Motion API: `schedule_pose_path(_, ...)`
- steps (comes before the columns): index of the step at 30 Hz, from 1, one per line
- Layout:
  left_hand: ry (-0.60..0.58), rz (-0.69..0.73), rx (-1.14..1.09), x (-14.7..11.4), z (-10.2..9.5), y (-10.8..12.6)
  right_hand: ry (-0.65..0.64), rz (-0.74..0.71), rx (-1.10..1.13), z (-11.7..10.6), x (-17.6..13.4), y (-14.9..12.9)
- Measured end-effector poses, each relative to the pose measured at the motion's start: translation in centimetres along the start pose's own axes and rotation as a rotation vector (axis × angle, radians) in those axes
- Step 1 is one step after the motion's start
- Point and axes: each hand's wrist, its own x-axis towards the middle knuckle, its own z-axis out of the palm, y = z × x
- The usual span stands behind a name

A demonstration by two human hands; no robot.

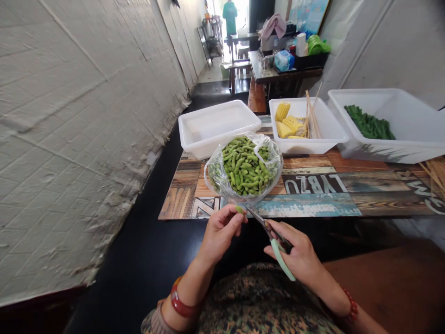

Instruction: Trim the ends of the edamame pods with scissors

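Note:
Pinched in the fingers of my left hand (222,229) is a green edamame pod (239,209), held just off the table's front edge. My right hand (295,248) grips a pair of scissors (281,260) with pale green handles. Their blades point up and left, with the tips close beside the pod; whether they touch it I cannot tell. Just beyond both hands, a clear plastic bag (274,181) lies open on the table, heaped with edamame pods (245,169).
Behind the bag stands a white tub (219,123) with nothing visible inside. Further right, one white tub (309,146) holds corn pieces (290,124) and wooden skewers (313,118); another (410,150) holds green leaves (370,123). A wall (104,116) runs along the left. A person (230,18) stands far back.

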Motion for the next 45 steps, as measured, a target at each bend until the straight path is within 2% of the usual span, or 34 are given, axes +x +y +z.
schedule_pose_path(2,0.006,-0.012,0.027,-0.1,0.0,0.0,0.011,0.014,0.003,-0.1,0.0,0.1)
schedule_pose_path(6,0.015,0.055,0.148,-0.2,0.0,0.2,0.002,-0.005,-0.020,-0.3,0.0,0.0)
schedule_pose_path(11,-0.125,0.126,0.265,-0.3,0.0,0.8,-0.031,-0.059,-0.074,-0.4,0.0,-0.1)
schedule_pose_path(18,-0.154,0.190,0.379,-0.1,-0.5,0.9,-0.075,-0.081,-0.157,-1.4,-0.1,0.1)
schedule_pose_path(34,-0.224,0.261,0.421,-0.1,-0.9,1.2,-0.148,-0.084,-0.206,-2.0,0.6,-0.4)
schedule_pose_path(45,-0.259,0.222,0.416,-0.2,-1.2,1.3,-0.188,-0.065,-0.139,-1.9,0.5,-0.4)
